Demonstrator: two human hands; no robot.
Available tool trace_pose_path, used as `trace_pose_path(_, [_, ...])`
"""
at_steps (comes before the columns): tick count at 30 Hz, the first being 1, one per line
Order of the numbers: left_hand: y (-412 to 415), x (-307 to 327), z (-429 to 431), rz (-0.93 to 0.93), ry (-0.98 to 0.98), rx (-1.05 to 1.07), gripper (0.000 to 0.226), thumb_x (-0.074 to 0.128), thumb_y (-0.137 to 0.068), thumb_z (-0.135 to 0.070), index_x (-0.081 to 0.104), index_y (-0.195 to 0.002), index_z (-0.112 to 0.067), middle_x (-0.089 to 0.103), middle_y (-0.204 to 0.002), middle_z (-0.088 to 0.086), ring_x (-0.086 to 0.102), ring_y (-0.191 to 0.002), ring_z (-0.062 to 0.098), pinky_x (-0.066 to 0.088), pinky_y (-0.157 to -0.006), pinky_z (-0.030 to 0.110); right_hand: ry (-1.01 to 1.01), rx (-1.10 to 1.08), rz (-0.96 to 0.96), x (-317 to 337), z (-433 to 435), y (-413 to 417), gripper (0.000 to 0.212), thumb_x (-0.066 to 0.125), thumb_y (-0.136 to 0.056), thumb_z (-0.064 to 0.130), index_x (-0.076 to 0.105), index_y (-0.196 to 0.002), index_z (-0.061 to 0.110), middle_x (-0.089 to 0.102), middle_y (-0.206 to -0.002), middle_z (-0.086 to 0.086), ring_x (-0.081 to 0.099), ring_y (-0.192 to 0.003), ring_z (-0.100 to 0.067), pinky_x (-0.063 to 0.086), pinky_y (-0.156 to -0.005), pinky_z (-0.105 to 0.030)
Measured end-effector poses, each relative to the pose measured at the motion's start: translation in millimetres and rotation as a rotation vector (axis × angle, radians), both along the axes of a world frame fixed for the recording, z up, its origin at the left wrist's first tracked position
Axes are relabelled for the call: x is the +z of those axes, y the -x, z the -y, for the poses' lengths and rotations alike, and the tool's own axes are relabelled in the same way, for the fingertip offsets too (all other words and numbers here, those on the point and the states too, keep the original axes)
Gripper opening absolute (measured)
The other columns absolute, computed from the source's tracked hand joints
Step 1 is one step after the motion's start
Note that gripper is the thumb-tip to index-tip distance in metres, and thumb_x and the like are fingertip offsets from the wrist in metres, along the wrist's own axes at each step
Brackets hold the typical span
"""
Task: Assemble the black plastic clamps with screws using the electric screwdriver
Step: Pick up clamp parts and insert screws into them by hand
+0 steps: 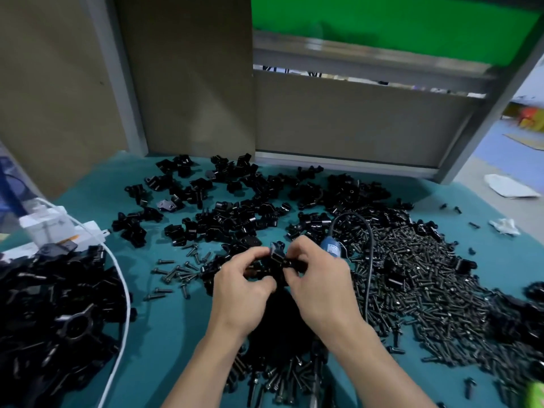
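Black clamp (276, 254) pinched between curled fingers of left hand (241, 290) and right hand (318, 284), above teal table (164, 319).

Bare tabletop (167, 334) offers a lane at front left, bounded by the white cable (128, 301) (draped beside a black parts pile (53, 304)). Loose clamps (235, 213) crowd the far side; the screw heap (418, 278) fills the right.

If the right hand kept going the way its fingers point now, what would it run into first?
The right hand points leftward, into the black plastic clamp it pinches; just beyond, probably the left hand, which grips the same clamp.
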State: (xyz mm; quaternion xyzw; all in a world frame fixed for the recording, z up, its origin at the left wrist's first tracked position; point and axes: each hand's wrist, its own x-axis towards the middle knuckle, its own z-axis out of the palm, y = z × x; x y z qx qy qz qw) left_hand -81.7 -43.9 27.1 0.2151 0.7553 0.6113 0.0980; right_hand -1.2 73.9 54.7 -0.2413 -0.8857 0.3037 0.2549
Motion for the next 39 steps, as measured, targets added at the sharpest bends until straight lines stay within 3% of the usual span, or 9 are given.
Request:
trace_pose_path(6, [4, -1, -5, 0.167, -0.193, -0.172, 0.023, 0.065, -0.087, -0.035, 0.081, -0.098, -0.023, 0.08, -0.097, 0.002, 0.074, -0.097, 0.023, 0.058, -0.087, 0.043, -0.371, 0.212, -0.06, -3, 1, 3, 0.027, 0.072, -0.077, -0.004, 0.064, -0.091, 0.017, 0.065, -0.077, 0.006, 0.058, -0.073, -0.019, 0.051, -0.066, -0.039])
trace_pose_path(9, [8, -2, -10, 0.172, -0.211, -0.054, 0.033, 0.06, -0.105, -0.021, 0.083, -0.091, -0.039, 0.08, -0.103, -0.01, 0.074, -0.1, 0.007, 0.054, -0.083, 0.022, -0.046, 0.246, -0.053, -2, -4, 8, 0.028, 0.079, -0.081, 0.013, 0.069, -0.1, 0.031, 0.071, -0.09, 0.018, 0.065, -0.088, 0.0, 0.051, -0.08, -0.015])
trace_pose_path(12, [17, 0, -11, 0.242, -0.278, 0.037, 0.033, 0.064, -0.102, -0.017, 0.083, -0.092, -0.041, 0.074, -0.123, -0.013, 0.069, -0.112, 0.002, 0.055, -0.091, 0.021, 0.11, 0.147, -0.09, 3, -29, 23, 0.035, 0.081, -0.084, 0.028, 0.066, -0.114, 0.04, 0.071, -0.109, 0.027, 0.066, -0.102, 0.008, 0.049, -0.088, -0.005])
trace_pose_path(17, [26, 3, -9, 0.497, -0.35, -0.085, 0.028, 0.064, -0.094, -0.029, 0.077, -0.116, -0.019, 0.081, -0.101, 0.0, 0.079, -0.094, 0.028, 0.063, -0.071, 0.025, -0.388, -0.009, 0.481, 12, -107, 82, 0.04, 0.06, -0.091, 0.014, 0.062, -0.13, 0.02, 0.071, -0.111, -0.008, 0.065, -0.1, -0.029, 0.046, -0.092, -0.034])
trace_pose_path(21, [34, 1, -6, 0.561, -0.322, -0.143, 0.029, 0.065, -0.092, -0.028, 0.078, -0.116, -0.017, 0.081, -0.106, 0.006, 0.078, -0.096, 0.031, 0.064, -0.073, 0.027, -0.471, 0.116, 0.831, 11, -137, 121, 0.047, 0.05, -0.097, 0.005, 0.053, -0.142, 0.014, 0.064, -0.134, -0.011, 0.062, -0.11, -0.033, 0.05, -0.094, -0.04])
trace_pose_path(25, [41, -1, -4, 0.585, -0.296, -0.205, 0.027, 0.06, -0.101, -0.004, 0.084, -0.104, -0.017, 0.079, -0.115, 0.004, 0.075, -0.108, 0.024, 0.063, -0.083, 0.028, -0.533, 0.133, 0.761, 4, -139, 133, 0.033, 0.059, -0.097, 0.006, 0.063, -0.128, 0.019, 0.068, -0.108, -0.007, 0.057, -0.087, -0.026, 0.049, -0.071, -0.036])
trace_pose_path(31, [40, 1, -1, 0.577, -0.314, -0.214, 0.035, 0.055, -0.102, 0.004, 0.084, -0.1, -0.017, 0.079, -0.113, 0.009, 0.076, -0.104, 0.021, 0.061, -0.083, 0.026, -0.492, 0.136, 0.846, 10, -135, 129, 0.027, 0.072, -0.096, 0.021, 0.065, -0.119, 0.009, 0.065, -0.124, -0.009, 0.065, -0.101, -0.027, 0.056, -0.084, -0.035])
trace_pose_path(36, [40, 0, 1, 0.548, -0.37, -0.109, 0.024, 0.055, -0.1, 0.008, 0.065, -0.106, -0.013, 0.078, -0.106, 0.009, 0.074, -0.095, 0.019, 0.058, -0.081, 0.032, -0.414, 0.001, 0.589, 25, -121, 98, 0.034, 0.085, -0.084, 0.034, 0.074, -0.11, 0.015, 0.066, -0.114, -0.001, 0.065, -0.085, -0.025, 0.056, -0.076, -0.035])
trace_pose_path(39, [40, 1, 2, 0.474, -0.358, -0.124, 0.031, 0.057, -0.099, 0.007, 0.065, -0.088, -0.021, 0.078, -0.1, 0.003, 0.071, -0.088, 0.014, 0.053, -0.081, 0.031, 0.098, 0.063, 0.203, 27, -103, 75, 0.025, 0.085, -0.085, 0.023, 0.078, -0.109, 0.023, 0.063, -0.113, 0.003, 0.068, -0.077, -0.017, 0.052, -0.067, -0.026])
